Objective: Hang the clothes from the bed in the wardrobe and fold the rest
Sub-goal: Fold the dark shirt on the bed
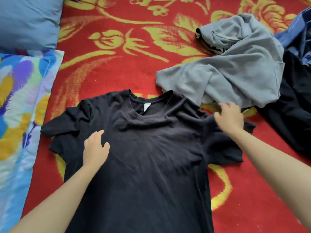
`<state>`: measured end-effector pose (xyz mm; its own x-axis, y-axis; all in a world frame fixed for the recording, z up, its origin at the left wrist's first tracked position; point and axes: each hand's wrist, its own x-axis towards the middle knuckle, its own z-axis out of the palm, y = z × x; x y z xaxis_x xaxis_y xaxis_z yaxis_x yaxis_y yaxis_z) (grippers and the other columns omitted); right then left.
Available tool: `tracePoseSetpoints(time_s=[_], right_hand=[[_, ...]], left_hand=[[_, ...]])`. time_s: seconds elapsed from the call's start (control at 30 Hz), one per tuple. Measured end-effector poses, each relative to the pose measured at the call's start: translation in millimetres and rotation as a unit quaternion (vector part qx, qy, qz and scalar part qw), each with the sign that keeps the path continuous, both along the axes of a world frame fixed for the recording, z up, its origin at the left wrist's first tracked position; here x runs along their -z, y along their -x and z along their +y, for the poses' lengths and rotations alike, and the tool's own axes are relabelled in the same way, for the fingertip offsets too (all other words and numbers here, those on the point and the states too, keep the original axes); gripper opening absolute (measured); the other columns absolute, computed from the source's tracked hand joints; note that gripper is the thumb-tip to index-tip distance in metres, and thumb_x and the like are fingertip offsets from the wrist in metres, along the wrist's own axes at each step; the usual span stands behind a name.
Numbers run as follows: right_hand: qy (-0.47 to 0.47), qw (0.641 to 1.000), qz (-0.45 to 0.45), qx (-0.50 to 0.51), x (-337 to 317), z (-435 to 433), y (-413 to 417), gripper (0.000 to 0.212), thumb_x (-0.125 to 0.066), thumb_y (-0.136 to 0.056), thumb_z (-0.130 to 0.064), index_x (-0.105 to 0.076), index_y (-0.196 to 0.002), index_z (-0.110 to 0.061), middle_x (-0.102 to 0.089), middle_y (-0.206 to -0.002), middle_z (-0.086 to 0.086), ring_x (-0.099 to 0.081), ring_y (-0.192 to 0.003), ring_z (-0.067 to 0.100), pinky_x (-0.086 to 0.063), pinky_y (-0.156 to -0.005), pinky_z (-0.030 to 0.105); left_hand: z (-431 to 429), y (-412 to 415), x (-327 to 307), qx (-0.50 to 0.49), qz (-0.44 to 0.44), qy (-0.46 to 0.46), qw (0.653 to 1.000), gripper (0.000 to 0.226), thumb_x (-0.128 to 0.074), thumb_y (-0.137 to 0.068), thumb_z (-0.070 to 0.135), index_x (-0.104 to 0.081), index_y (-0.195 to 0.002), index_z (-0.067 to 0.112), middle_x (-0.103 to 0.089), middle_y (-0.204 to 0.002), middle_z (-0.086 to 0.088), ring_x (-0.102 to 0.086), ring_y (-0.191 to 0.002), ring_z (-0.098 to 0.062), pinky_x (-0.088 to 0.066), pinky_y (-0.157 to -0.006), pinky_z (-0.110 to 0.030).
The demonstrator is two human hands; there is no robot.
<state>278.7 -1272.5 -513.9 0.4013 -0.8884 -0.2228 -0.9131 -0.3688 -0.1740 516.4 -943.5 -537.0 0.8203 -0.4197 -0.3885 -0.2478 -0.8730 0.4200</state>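
A black T-shirt (148, 153) lies spread face up on the red bedspread with yellow flowers (117, 68), its collar pointing away from me. My left hand (95, 148) rests flat on its left chest side, fingers apart. Over the shirt's right shoulder and sleeve lies my right hand (229, 117), palm down with fingers spread; whether it pinches the cloth is not clear. The left sleeve is crumpled under itself. A grey sweatshirt (235, 68) lies bunched just beyond the right hand, touching the shirt's collar edge.
A dark garment (292, 115) and a blue denim piece (297, 36) lie at the right edge. A blue pillow (28, 21) sits at the top left, and a colourful patterned quilt (20, 101) runs along the left side.
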Motion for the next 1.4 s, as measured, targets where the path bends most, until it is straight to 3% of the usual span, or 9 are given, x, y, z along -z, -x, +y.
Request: tracePoseSetpoints(time_s=[0.17, 0.33, 0.47, 0.57, 0.77, 0.97, 1.07, 1.2, 1.4], right_hand=[[-0.058, 0.99, -0.042, -0.123, 13, 13, -64, 0.054, -0.054, -0.091, -0.023, -0.038, -0.14, -0.008, -0.042, -0.143, 0.009, -0.036, -0.131, 0.027, -0.033, -0.101, 0.04], [-0.045, 0.99, 0.036, -0.127, 27, 4, -92, 0.065, -0.06, -0.088, -0.032, -0.03, -0.142, -0.011, -0.05, -0.13, 0.012, -0.041, -0.122, 0.032, -0.037, -0.094, 0.044], [-0.047, 0.986, 0.097, -0.127, 38, -5, -94, 0.045, -0.057, -0.09, -0.037, -0.047, -0.131, -0.02, -0.054, -0.124, 0.009, -0.04, -0.121, 0.029, -0.033, -0.093, 0.04], [-0.076, 0.995, -0.043, -0.051, 37, -17, -99, 0.023, -0.062, -0.087, -0.025, -0.064, -0.106, -0.012, -0.061, -0.108, 0.013, -0.049, -0.11, 0.033, -0.037, -0.088, 0.041], [-0.008, 0.983, -0.17, 0.066, 32, -33, -120, 0.014, -0.057, -0.09, -0.021, -0.061, -0.1, -0.012, -0.066, -0.102, 0.012, -0.057, -0.099, 0.034, -0.035, -0.092, 0.043], [0.038, 0.997, -0.006, 0.074, 46, -8, -139, 0.037, -0.051, -0.091, -0.015, -0.047, -0.127, -0.015, -0.047, -0.13, 0.018, -0.036, -0.123, 0.033, -0.026, -0.098, 0.044], [0.102, 0.994, -0.014, -0.023, 44, 26, -142, 0.062, -0.06, -0.079, -0.008, -0.041, -0.137, -0.01, -0.037, -0.14, 0.023, -0.032, -0.132, 0.036, -0.024, -0.103, 0.05], [0.16, 0.953, -0.048, -0.253, 44, 85, -150, 0.064, -0.074, -0.056, -0.004, -0.063, -0.119, -0.006, -0.054, -0.126, 0.028, -0.053, -0.117, 0.043, -0.044, -0.09, 0.054], [-0.028, 0.915, 0.014, -0.403, 55, 175, -169, 0.067, -0.08, -0.058, -0.025, -0.063, -0.122, -0.017, -0.054, -0.131, 0.021, -0.056, -0.117, 0.033, -0.052, -0.086, 0.041]], left_hand=[[-48, -57, 0, 0.073, -0.047, -0.031, 0.996, 0.05, -0.049, -0.094, 0.01, -0.037, -0.142, 0.008, -0.028, -0.151, -0.014, -0.02, -0.139, -0.032, -0.027, -0.107, -0.047], [-98, -108, 7, 0.141, -0.075, -0.067, 0.985, 0.056, -0.046, -0.097, 0.021, -0.024, -0.148, 0.015, -0.017, -0.156, -0.007, -0.015, -0.141, -0.028, -0.026, -0.107, -0.048], [-129, -134, 21, 0.132, -0.021, -0.147, 0.98, 0.048, -0.051, -0.095, 0.036, -0.039, -0.14, 0.025, -0.026, -0.153, -0.003, -0.013, -0.141, -0.027, -0.019, -0.109, -0.048], [-135, -143, 25, 0.119, -0.028, -0.116, 0.986, 0.017, -0.054, -0.094, 0.032, -0.061, -0.104, 0.021, -0.054, -0.127, -0.007, -0.036, -0.127, -0.029, -0.028, -0.1, -0.043], [-138, -167, 12, 0.107, -0.119, 0.013, 0.987, 0.009, -0.044, -0.097, 0.024, -0.053, -0.098, 0.02, -0.065, -0.092, -0.007, -0.056, -0.096, -0.031, -0.026, -0.087, -0.037], [-123, -150, 35, 0.12, -0.067, -0.106, 0.985, 0.046, -0.042, -0.096, 0.042, -0.037, -0.138, 0.024, -0.038, -0.143, -0.01, -0.029, -0.131, -0.032, -0.023, -0.105, -0.048], [-75, -153, 42, 0.093, -0.108, -0.098, 0.985, 0.058, -0.039, -0.095, 0.047, -0.026, -0.146, 0.023, -0.024, -0.153, -0.009, -0.018, -0.139, -0.031, -0.016, -0.11, -0.051], [2, -167, 42, -0.1, -0.128, -0.099, 0.982, 0.058, -0.04, -0.096, 0.042, -0.025, -0.147, 0.018, -0.022, -0.153, -0.013, -0.016, -0.139, -0.034, -0.014, -0.109, -0.056], [72, -182, 46, -0.126, -0.023, -0.11, 0.986, 0.043, -0.063, -0.088, 0.021, -0.055, -0.125, 0.002, -0.053, -0.127, -0.026, -0.043, -0.123, -0.04, -0.032, -0.103, -0.048]])
